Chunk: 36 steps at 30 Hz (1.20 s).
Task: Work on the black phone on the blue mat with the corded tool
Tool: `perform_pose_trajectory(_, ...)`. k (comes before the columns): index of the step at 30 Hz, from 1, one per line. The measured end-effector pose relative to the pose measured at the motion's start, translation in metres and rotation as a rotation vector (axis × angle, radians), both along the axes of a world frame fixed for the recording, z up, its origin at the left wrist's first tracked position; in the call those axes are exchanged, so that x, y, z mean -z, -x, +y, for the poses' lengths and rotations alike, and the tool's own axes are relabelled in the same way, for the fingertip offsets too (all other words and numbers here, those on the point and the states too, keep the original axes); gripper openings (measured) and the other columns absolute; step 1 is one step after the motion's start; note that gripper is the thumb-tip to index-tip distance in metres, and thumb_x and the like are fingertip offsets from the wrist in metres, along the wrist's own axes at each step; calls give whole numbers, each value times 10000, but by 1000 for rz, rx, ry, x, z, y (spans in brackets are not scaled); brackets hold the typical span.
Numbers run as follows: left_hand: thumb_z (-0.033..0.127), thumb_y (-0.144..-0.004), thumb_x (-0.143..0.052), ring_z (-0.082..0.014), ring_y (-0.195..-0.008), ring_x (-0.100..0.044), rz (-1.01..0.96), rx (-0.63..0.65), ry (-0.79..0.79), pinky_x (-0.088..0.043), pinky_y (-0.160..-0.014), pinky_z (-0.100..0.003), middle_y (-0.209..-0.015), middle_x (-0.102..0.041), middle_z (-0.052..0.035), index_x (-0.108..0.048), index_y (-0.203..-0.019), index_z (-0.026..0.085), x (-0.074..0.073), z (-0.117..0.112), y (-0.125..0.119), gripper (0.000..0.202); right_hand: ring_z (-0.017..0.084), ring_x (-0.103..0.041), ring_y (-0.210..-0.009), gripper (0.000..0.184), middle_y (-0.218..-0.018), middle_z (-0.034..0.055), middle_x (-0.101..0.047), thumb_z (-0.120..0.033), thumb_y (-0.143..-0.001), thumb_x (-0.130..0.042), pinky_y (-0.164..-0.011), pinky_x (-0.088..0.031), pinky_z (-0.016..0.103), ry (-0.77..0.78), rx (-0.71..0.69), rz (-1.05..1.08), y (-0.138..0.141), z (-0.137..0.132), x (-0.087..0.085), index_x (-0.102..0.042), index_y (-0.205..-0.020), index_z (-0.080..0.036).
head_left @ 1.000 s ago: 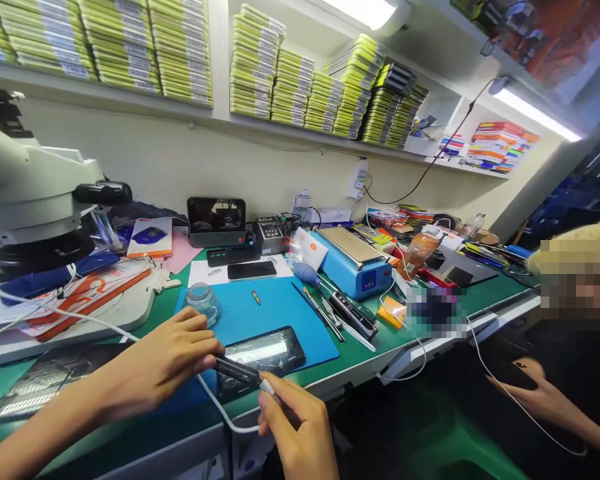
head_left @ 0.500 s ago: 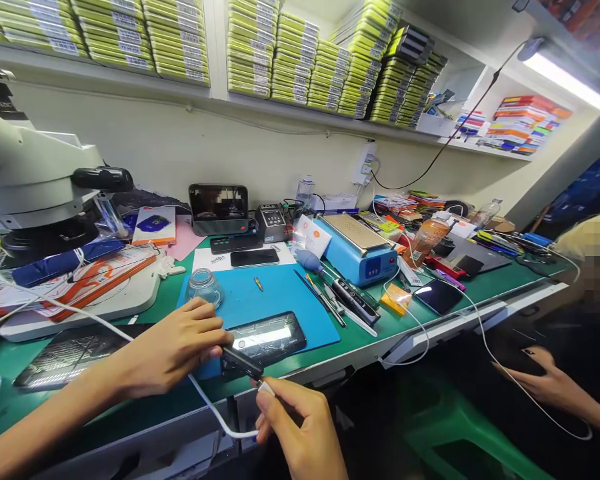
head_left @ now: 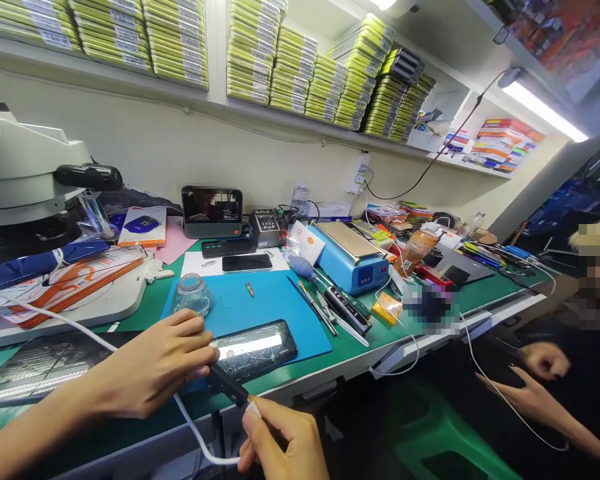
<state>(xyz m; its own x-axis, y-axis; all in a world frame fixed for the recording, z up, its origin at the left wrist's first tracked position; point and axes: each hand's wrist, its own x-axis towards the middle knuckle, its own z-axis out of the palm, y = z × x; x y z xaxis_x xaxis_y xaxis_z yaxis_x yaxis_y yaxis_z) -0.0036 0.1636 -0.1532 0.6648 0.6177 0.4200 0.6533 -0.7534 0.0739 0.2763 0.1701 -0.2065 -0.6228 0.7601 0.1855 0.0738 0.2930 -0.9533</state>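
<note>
My left hand (head_left: 163, 365) is closed around a slim black stick-shaped device (head_left: 229, 383), which slants down to the right above the bench's front edge. My right hand (head_left: 287, 440) pinches a white cable plug (head_left: 252, 408) against the device's lower end; how deep the plug sits is hidden by my fingers. From there a white cable (head_left: 196, 437) loops left and passes behind my left wrist. Just beyond the device lies a phone with a cracked, shiny back (head_left: 257, 348) on a blue mat (head_left: 230, 283). An open glass jar (head_left: 193, 295) stands behind my left hand.
A microscope (head_left: 25, 180) stands left, with a dark panel (head_left: 40, 370) before it. Tweezers and a black pen-shaped tool (head_left: 347, 308) lie beside a blue heating plate (head_left: 347, 260). At right sits another person (head_left: 575, 373), near a green stool (head_left: 445, 433). Boxed stacks fill the shelf (head_left: 215, 100).
The white plug now meets the black device's end, where a bit of metal showed between them before. The view has shifted slightly. The other person's hands have moved.
</note>
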Motion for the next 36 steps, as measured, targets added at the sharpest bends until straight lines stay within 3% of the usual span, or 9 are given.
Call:
perform_pose_trajectory(7,129,-1039,-387,-185,-831,-306,38,-8,-111,-232,-878,-351,-871,-500,-44,-503,-977,128,-5,-3,-5,131,218,-644,-728,624,-745,110,-623,-670,-1091,-577,-662,-446,209,251,-137,108,0,5,11,-638,-840,-102)
perform_pose_trajectory(14,173,-1046,-373,-194,-773,-279,54,-1,-142,-191,-791,-341,-796,-448,-43,-425,-874,144,0,-1,-6,182,194,-644,-732,535,-764,89,-634,-546,-1115,-537,-686,-424,210,190,-198,31,1,3,11,-639,-830,-104)
perform_pose_trajectory(17,386,-1081,-437,-194,-767,-294,103,-48,-259,-211,-777,-334,-774,-452,-36,-412,-848,149,2,0,-5,334,209,-654,-735,554,-749,87,-628,-586,-1120,-554,-694,-438,222,207,-171,93,4,-2,11,-647,-851,-111)
perform_pose_trajectory(20,642,-1010,-528,-191,-765,-308,164,-70,-360,-222,-762,-328,-757,-450,-28,-400,-837,155,4,3,-2,532,231,-671,-788,548,-767,101,-631,-593,-1120,-576,-699,-459,222,254,-152,129,6,-7,12,-680,-906,-100)
perform_pose_trajectory(24,556,-1038,-531,-188,-770,-313,158,-29,-317,-214,-771,-324,-768,-490,-25,-396,-858,152,6,8,1,463,226,-659,-755,566,-761,117,-625,-588,-1108,-587,-686,-453,220,285,-170,109,6,-9,10,-631,-849,-87)
perform_pose_trajectory(27,529,-1047,-524,-190,-771,-325,162,-22,-320,-211,-768,-323,-767,-504,-25,-397,-853,151,7,9,2,444,242,-680,-764,564,-764,121,-629,-593,-1091,-609,-683,-474,216,305,-171,128,6,-9,8,-699,-1162,-41)
perform_pose_trajectory(29,554,-1036,-538,-190,-755,-326,162,-21,-340,-210,-760,-321,-742,-490,-18,-386,-838,155,7,8,1,470,242,-687,-762,639,-793,128,-639,-588,-1086,-626,-675,-483,210,327,-186,143,6,-8,7,-652,-1365,-13)
perform_pose_trajectory(33,610,-1009,-558,-185,-713,-315,168,-5,-370,-181,-725,-313,-707,-456,-1,-385,-840,159,8,7,-1,512,223,-684,-754,587,-822,160,-644,-575,-1092,-650,-676,-476,188,358,-261,157,4,-7,4,-718,-1166,3)
perform_pose_trajectory(36,644,-983,-566,-186,-729,-330,191,-21,-353,-188,-735,-315,-741,-480,-5,-423,-869,153,9,7,-3,523,238,-697,-773,605,-790,164,-638,-513,-1079,-696,-749,-511,220,416,-314,211,2,-5,3,-670,-1350,27)
